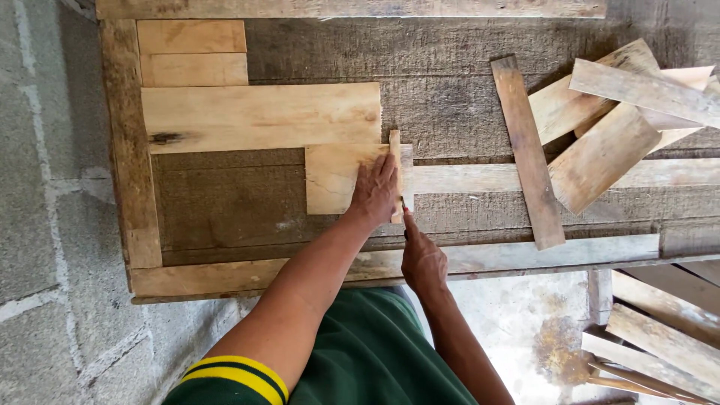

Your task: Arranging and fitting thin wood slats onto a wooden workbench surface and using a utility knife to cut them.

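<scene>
left hand [375, 187]: flat, fingers spread, pressing down on a small pale board [334, 178]; grips nothing, just pins it.
right hand [422, 259]: closed round a thin marking tool [405, 206], likely a pencil; tip sits at the board's right edge, just beside the left fingertips.
narrow strip [395, 161]: stands along the board's right edge, partly under the left hand; looks like a straightedge, can't be sure.
board location: middle of the desk [450, 112], touching the lower edge of a wide pale plank [259, 116].
risk 1: strip or board may slide under one-hand pressure, so the line goes crooked.
risk 2: tool tip is very close to the left fingers, could catch them.
risk 3: rough desk planks with gaps, tip may snag or skip.
loose offcuts [600, 127]: piled at right, well apart from the hands.
hidden: tool's body is inside the right fist; kind unclear.
hidden: any mark on the board is too small to see.
cut off: more planks [660, 337] at lower right run out of frame.
unclear: how far the strip extends under the left palm.
</scene>
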